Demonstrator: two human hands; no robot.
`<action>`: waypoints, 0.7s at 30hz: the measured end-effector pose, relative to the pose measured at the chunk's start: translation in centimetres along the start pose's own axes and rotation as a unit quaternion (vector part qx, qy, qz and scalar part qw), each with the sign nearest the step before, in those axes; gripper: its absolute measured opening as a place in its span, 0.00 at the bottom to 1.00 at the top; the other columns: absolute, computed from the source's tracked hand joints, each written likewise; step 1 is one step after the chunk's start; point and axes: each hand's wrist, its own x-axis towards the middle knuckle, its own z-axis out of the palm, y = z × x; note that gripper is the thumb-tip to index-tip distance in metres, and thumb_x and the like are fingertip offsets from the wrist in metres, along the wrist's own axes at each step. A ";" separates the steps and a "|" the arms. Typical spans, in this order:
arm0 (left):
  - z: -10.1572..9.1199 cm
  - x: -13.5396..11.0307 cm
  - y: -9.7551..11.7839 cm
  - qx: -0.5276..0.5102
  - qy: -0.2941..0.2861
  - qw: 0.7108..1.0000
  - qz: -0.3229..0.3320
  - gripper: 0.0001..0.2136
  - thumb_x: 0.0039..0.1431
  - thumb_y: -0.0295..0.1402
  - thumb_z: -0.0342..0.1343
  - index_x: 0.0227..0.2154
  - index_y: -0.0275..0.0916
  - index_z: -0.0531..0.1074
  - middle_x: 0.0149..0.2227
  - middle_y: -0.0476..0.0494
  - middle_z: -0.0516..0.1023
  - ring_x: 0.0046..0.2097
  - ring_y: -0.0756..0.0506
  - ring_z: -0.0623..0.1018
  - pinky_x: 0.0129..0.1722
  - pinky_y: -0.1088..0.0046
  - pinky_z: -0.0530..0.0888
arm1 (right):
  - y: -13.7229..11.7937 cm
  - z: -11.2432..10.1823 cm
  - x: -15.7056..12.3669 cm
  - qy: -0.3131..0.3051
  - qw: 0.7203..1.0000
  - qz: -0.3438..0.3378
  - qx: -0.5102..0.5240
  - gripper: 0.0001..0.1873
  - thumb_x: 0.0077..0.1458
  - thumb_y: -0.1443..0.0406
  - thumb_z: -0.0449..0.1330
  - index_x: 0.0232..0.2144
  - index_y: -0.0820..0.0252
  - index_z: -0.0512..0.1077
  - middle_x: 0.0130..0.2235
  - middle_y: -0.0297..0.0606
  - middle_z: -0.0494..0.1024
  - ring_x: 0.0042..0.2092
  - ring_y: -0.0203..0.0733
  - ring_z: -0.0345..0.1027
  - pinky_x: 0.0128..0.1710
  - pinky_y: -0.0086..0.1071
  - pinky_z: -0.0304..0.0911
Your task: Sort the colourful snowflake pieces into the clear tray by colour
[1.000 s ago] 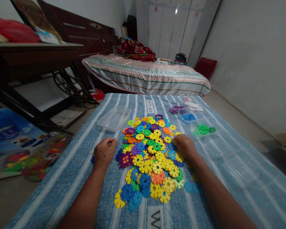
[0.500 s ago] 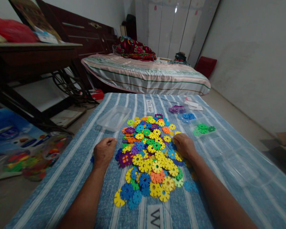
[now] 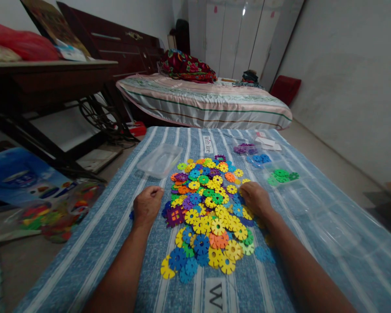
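A heap of flat plastic snowflake discs (image 3: 208, 213) in yellow, blue, green, orange and purple lies on a blue striped cloth (image 3: 100, 243). My left hand (image 3: 147, 205) rests on the cloth at the heap's left edge, fingers curled into a loose fist. My right hand (image 3: 255, 198) lies on the heap's right edge, fingers bent down onto the discs; what is under them is hidden. Small sorted groups lie beyond: purple discs (image 3: 244, 148), blue discs (image 3: 259, 159) and green discs (image 3: 282, 175).
An empty clear plastic tray (image 3: 160, 160) sits at the heap's far left. More clear trays (image 3: 332, 226) lie on the right. A bag of coloured pieces (image 3: 51, 213) is on the floor at left, under a dark table (image 3: 51, 74). A bed (image 3: 208, 104) stands behind.
Both hands stay where they were beside the heap. The view has shifted slightly, so everything sits a little lower and to the right in the picture.
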 end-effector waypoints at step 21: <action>0.0 -0.2 -0.1 0.033 -0.016 0.999 0.000 0.12 0.51 0.42 0.52 0.29 0.42 0.76 0.35 0.44 0.83 0.39 0.42 0.81 0.43 0.69 0.73 | -4.2 -1.7 1.4 -0.057 0.986 -0.063 0.143 0.11 0.63 0.61 0.57 0.39 0.57 0.78 0.41 0.41 0.80 0.43 0.43 0.72 0.44 0.33 0.63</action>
